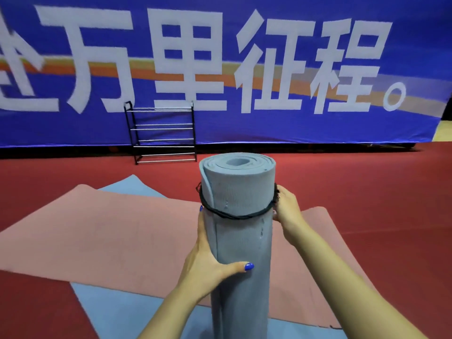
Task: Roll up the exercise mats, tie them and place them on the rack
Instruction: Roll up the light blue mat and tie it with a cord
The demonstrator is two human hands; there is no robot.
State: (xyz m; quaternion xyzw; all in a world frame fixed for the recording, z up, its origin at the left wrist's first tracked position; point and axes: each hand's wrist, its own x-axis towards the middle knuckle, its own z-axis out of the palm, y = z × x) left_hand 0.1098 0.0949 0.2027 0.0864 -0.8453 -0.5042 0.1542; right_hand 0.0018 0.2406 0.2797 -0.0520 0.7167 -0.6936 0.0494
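Fingers: left hand (204,260) wraps the lower-middle of the rolled mat (241,231), thumb across the near face, the other fingers curled round the far side and mostly hidden; right hand (287,207) pinches the black cord (234,215) at the roll's right edge, fingers bunched on it.
Rolled mat: stands upright between the two hands, close to the person and centre of view; its bottom runs out of the lower edge.
Long axis: vertical, so it likely needs tipping level to lie on a shelf.
Cord: loops once round the upper part of the roll, sagging on the near face, with a frayed tuft at the right by the fingers; whether a knot is finished I cannot tell.
Nearer hand: the right hand is on the cord, so it is probably the one to finish the tie, while the left steadies the roll.
Material: grey-blue foam, thick and soft, dull pitted skin, spiral layers showing at the top end, outer flap edge running down the left.
Pink mat (102,231): flat, unrolled, under and behind the roll.
Blue mat (127,311): flat beneath the pink one, corners showing near and far.
Rack (162,132): black frame with metal bars, far, left of the roll, against the blue banner (342,123).
Floor (367,182): red, smooth.
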